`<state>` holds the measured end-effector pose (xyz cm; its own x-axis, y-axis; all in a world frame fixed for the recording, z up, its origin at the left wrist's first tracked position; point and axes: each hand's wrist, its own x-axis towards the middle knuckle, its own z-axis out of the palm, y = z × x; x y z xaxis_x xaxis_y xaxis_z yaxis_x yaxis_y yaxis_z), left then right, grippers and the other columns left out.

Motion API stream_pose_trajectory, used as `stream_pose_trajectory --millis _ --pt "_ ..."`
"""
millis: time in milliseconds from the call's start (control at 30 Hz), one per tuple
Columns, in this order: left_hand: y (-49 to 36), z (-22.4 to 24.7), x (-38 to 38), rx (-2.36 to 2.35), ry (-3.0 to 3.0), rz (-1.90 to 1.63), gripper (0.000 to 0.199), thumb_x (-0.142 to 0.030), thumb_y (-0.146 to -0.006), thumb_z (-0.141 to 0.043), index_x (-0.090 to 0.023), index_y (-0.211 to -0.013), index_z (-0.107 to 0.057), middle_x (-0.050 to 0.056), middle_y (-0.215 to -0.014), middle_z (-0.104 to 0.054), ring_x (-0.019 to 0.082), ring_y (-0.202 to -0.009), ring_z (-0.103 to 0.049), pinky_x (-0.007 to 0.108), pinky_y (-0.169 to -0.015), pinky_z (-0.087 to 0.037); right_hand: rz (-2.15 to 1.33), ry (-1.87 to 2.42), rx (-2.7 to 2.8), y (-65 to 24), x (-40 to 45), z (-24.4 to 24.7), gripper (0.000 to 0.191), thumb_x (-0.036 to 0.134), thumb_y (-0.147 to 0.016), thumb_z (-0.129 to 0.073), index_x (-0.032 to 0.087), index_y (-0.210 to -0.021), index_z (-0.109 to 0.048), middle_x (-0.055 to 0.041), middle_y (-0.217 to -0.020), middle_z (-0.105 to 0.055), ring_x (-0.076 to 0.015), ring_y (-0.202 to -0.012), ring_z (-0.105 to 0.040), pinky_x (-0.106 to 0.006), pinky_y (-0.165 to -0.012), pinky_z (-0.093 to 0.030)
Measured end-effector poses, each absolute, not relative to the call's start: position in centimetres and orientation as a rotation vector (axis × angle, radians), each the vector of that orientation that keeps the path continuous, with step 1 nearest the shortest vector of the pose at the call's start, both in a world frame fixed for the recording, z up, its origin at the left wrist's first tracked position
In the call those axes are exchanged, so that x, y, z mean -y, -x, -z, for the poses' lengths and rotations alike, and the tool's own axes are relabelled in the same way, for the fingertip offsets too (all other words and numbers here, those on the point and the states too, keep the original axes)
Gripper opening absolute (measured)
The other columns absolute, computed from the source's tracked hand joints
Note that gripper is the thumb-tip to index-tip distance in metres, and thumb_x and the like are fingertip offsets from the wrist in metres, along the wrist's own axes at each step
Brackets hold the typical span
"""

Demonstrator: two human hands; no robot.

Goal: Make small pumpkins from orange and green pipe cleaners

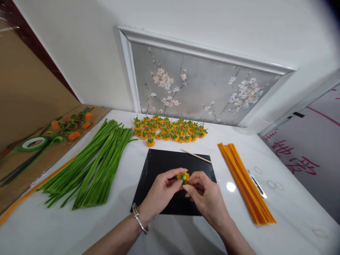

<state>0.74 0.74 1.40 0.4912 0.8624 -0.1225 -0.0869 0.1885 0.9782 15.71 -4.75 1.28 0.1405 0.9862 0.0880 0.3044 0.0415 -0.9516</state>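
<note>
Between my hands, above the black mat (151, 170), is a small orange pipe-cleaner persimmon (182, 175) with a green leafy top. My left hand (166, 187) pinches it between thumb and fingers; a silver bracelet circles that wrist. The fingers of my right hand (204, 193) are closed at the persimmon's right side, touching its green part, and partly hide it. A thin wooden stick (196, 156) lies across the mat's far edge. Behind the mat stand several rows of finished-looking orange persimmons (170, 129) with green tops, one (150, 142) slightly in front.
Green pipe cleaners (98, 166) lie heaped at left, orange ones (244, 180) at right beside a small cutter (257, 184). On brown cardboard at far left are green tape (33, 143) and a persimmon branch (71, 125). A framed floral panel (202, 81) borders the table's back.
</note>
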Motion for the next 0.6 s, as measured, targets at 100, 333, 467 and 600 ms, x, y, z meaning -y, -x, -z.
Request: stream_pose_trajectory --millis 100,333,467,600 --pt "-0.7 -1.4 -1.0 -0.802 -1.279 -0.764 0.024 -0.02 -0.081 -0.06 -0.015 -0.104 -0.067 0.005 -0.102 -0.066 0.018 -0.091 -0.064 0.029 -0.082 -0.054 -0.825 1.455 1.38 -15.7 4.6 -1.1 0.008 0.024 -0.084 -0.057 0.021 -0.082 -0.049 0.0005 -0.077 -0.06 -0.0112 -0.055 -0.062 -0.022 -0.053 -0.05" --pt "-0.2 -1.4 -1.6 -0.825 -1.454 -0.723 0.015 -0.025 -0.086 -0.058 -0.015 -0.092 -0.066 0.003 -0.087 -0.067 0.015 -0.078 -0.063 0.024 -0.07 -0.055 -0.629 1.521 1.519 -16.3 5.0 -1.6 0.003 0.022 -0.084 -0.055 0.021 -0.082 -0.057 0.0012 -0.071 -0.063 -0.0123 -0.059 -0.061 -0.021 -0.056 -0.047" --pt "-0.1 -1.4 -1.2 -0.89 -1.73 -0.826 0.015 -0.022 -0.089 -0.054 -0.017 -0.089 -0.068 0.001 -0.079 -0.068 0.012 -0.07 -0.062 0.021 -0.066 -0.051 -0.51 1.589 1.68 -16.2 5.0 -2.1 0.012 0.019 -0.086 -0.053 0.021 -0.085 -0.065 -0.0011 -0.076 -0.067 -0.0152 -0.067 -0.063 -0.024 -0.062 -0.047" --pt "-0.2 -1.4 -0.9 -0.82 -1.98 -0.889 0.02 -0.015 -0.092 -0.048 -0.019 -0.095 -0.068 0.002 -0.093 -0.07 0.013 -0.084 -0.064 0.022 -0.078 -0.049 -0.428 1.691 1.809 -16.1 4.9 -2.3 0.021 0.016 -0.088 -0.048 0.021 -0.081 -0.068 -0.003 -0.076 -0.064 -0.016 -0.067 -0.061 -0.025 -0.062 -0.045"
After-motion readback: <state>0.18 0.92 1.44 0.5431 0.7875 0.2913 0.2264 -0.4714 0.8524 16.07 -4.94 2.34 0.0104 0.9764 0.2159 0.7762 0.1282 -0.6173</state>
